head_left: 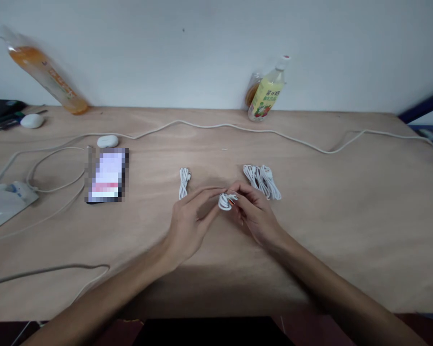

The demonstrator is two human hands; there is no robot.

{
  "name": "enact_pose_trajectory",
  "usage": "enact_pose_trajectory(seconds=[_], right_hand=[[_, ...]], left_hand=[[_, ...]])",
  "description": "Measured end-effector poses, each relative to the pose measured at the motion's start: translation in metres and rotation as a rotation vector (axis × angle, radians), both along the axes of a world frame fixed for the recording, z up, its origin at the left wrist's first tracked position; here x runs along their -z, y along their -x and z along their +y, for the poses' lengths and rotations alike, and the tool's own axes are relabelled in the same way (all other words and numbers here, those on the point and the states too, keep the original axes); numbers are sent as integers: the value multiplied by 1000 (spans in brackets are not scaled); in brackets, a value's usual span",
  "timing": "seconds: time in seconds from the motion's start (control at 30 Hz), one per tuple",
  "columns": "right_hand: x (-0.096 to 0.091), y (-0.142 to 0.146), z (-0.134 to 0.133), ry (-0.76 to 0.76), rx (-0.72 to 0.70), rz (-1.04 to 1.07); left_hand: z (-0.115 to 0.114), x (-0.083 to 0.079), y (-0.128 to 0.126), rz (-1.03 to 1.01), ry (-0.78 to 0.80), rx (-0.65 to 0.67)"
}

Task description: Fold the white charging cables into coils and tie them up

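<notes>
Grips a coiled white cable (224, 203) in both hands, about midway between the front and back edges of the wooden desk (346, 206). With the left hand (191, 222), pinches the coil's left side between thumb and bent fingers. With the right hand (259, 212), pinches the right side, thumb and fingertips likewise drawn together. Has a small orange-and-dark bit (231, 202) at the right fingertips, too small to name. Cannot tell from above about contact between coil and desk.

Has a single white cable bundle (184, 182) lying just beyond the left hand, toward the back edge. Has more white bundles (260, 180) lying close together just beyond the right hand, also toward the back edge. Has a long white cord (223, 126) running nearer the back edge, past the right edge. Has a phone (108, 175) well to the left, screen blurred, with a white oval case (108, 141) just beyond toward the back edge. Has an orange-drink bottle (50, 79) standing at the back edge, far left, and a yellow-labelled bottle (267, 94) standing there right of the middle.
</notes>
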State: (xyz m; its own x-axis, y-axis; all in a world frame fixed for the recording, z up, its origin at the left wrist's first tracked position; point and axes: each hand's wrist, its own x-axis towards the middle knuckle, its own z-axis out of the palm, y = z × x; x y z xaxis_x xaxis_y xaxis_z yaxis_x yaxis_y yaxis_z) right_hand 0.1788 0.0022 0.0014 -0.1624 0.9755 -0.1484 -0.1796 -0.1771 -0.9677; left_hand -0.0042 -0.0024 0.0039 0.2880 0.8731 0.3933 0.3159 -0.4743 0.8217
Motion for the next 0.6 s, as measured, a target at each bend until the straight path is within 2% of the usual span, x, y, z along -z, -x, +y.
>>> enact_pose_trajectory(seconds=[0.13, 0.23, 0.4, 0.6], right_hand=[[-1, 0, 0, 23, -36, 23], [-2, 0, 1, 53, -61, 30], [-5, -1, 0, 116, -100, 86], [-6, -3, 0, 151, -118, 71]], left_hand=[[-2, 4, -2, -68, 33, -72], [-4, 4, -5, -165, 132, -93], [-3, -4, -4, -264, 353, -26], [2, -4, -1, -328, 422, 16]])
